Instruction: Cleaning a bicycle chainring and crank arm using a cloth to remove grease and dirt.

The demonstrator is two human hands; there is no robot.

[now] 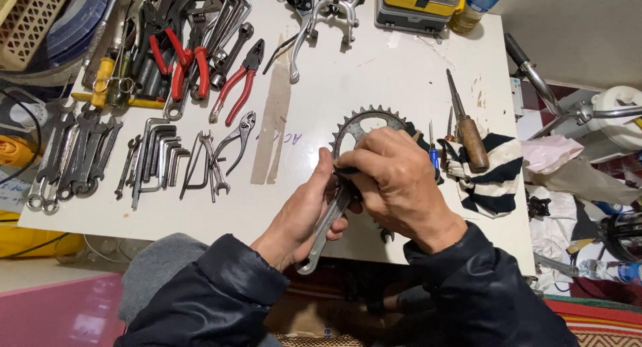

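Holding a bicycle crank with its toothed chainring over the near edge of the white bench, the person works with both hands close together. The left hand wraps the crank's metal arm from below, its grip clamped on the arm, thumb up against the hub. The right hand lies over the hub from the far side, its grip closed on a dark rag pressed against the metal where arm and ring meet. The chainring rises beyond the right hand's knuckles toward the middle of the bench, while the arm's free end points down past the near edge, below the left palm.

Just right of the hands, near the right edge, a striped cloth lies bunched, with a wooden-handled screwdriver resting on it and a small blue-handled one beside it. Along the left half of the bench lie rows of tools: spanners at the left edge, hex keys next to them, grey pliers nearer the middle, and red-handled pliers toward the far left corner. A yellow case stands at the far edge. Both sleeves are dark.
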